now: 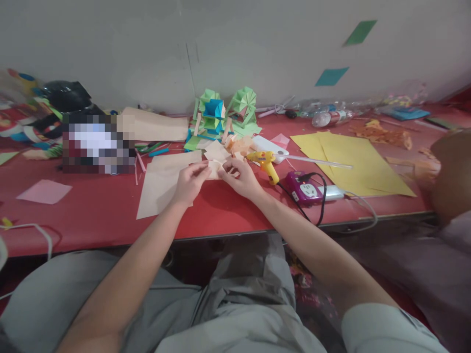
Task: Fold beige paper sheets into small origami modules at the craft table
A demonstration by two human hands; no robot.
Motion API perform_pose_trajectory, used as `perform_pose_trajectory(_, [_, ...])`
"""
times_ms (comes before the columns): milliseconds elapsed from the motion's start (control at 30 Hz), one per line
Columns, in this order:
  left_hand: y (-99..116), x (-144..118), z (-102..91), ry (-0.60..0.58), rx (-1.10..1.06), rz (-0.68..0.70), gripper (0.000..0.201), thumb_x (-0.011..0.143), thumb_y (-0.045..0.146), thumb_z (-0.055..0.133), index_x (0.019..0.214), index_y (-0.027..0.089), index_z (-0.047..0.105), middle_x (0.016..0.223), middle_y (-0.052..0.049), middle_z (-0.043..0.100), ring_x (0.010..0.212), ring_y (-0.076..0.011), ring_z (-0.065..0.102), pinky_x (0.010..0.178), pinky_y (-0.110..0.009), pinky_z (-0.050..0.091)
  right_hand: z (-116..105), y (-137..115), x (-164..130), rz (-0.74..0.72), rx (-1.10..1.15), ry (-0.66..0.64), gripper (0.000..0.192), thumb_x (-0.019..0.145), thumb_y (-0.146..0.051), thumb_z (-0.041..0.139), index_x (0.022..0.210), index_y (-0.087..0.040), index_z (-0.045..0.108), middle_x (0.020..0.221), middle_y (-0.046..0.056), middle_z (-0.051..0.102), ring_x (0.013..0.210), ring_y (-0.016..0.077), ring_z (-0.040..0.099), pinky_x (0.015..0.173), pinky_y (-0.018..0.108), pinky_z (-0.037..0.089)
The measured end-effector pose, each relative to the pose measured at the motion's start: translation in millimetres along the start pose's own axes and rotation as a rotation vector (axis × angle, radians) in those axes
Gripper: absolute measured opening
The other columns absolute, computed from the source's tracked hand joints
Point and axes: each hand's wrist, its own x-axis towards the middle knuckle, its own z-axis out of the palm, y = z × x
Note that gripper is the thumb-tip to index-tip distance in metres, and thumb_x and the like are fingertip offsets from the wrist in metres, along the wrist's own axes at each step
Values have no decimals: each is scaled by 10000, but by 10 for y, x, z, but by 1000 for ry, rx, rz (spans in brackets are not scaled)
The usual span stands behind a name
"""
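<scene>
Between my fingertips is a small piece of cream paper (pixel 215 170), pinched from both sides just above the red table. My left hand (pixel 192 182) closes on its left edge, thumb and fingers together. On the other side my right hand (pixel 241 177) grips it, partly hiding it. A large cream sheet (pixel 162 184) lies flat beside and below my left hand. Just beyond my hands lie loose cream paper pieces (pixel 216 150). A yellow glue gun (pixel 265 162) with a long clear glue stick (pixel 320 161) lies right of my right hand.
Green and blue folded paper models (pixel 214 117) stand at the back by the wall. A purple power socket (pixel 304 189) with cables sits right, before yellow sheets (pixel 353 166). A pink paper square (pixel 44 191) lies left. Another person (pixel 452 181) is at the right edge.
</scene>
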Motion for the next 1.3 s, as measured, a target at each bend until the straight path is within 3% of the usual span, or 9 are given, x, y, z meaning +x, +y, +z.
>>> perform_pose_trajectory(133, [-12, -16, 26, -67, -80, -40, 332, 723, 381, 798, 960, 162, 722, 950, -97, 769, 948, -265, 722, 885, -395, 574, -9, 6, 2, -52, -42, -18, 343, 908, -496, 612, 737, -204, 552, 749, 16, 556, 710, 144, 493, 674, 301, 413])
perform_pose_trajectory(300, [17, -32, 40, -60, -137, -76, 483, 719, 273, 784, 1169, 180, 638, 1050, -98, 755, 923, -225, 730, 838, -369, 594, 4, 20, 6, -11, -10, -23, 358, 884, -545, 635, 770, -214, 561, 764, 18, 562, 664, 142, 468, 643, 308, 407])
perform_pose_trajectory(533, [43, -53, 51, -32, -103, -172, 377, 731, 350, 782, 1058, 174, 721, 938, -75, 756, 757, -168, 680, 646, -272, 575, 32, 47, 2, 27, 2, 0, 388, 862, -574, 656, 754, -212, 570, 723, 6, 555, 624, 133, 442, 618, 304, 396])
perform_pose_trajectory(867, [-27, -40, 50, -37, -109, -181, 361, 755, 424, 786, 1013, 181, 718, 816, -49, 745, 662, -145, 658, 622, -262, 552, 38, 35, -2, 41, 23, 0, 399, 842, -586, 683, 760, -206, 595, 732, 14, 584, 651, 142, 482, 643, 310, 416])
perform_pose_trajectory(1067, [-51, -24, 44, -19, -170, -141, 388, 776, 441, 774, 1043, 173, 690, 848, -68, 766, 791, -209, 733, 805, -350, 585, 12, -17, 2, -117, -26, -53, 315, 893, -537, 650, 865, -228, 705, 870, 62, 645, 809, 192, 575, 776, 362, 479])
perform_pose_trajectory(1200, [-63, -8, 21, 22, -116, -90, 371, 788, 431, 758, 1048, 171, 704, 850, -68, 772, 840, -227, 741, 845, -359, 575, -6, -16, 11, -126, -39, 36, 313, 922, -519, 611, 833, -239, 719, 954, 82, 646, 934, 224, 603, 877, 409, 487])
perform_pose_trajectory(1300, [-70, 3, 10, 94, -89, -49, 352, 761, 417, 783, 999, 164, 728, 899, -84, 776, 897, -238, 737, 846, -353, 576, -6, -15, 5, -36, -40, 124, 340, 920, -529, 604, 790, -219, 659, 905, 71, 629, 876, 205, 590, 769, 368, 493])
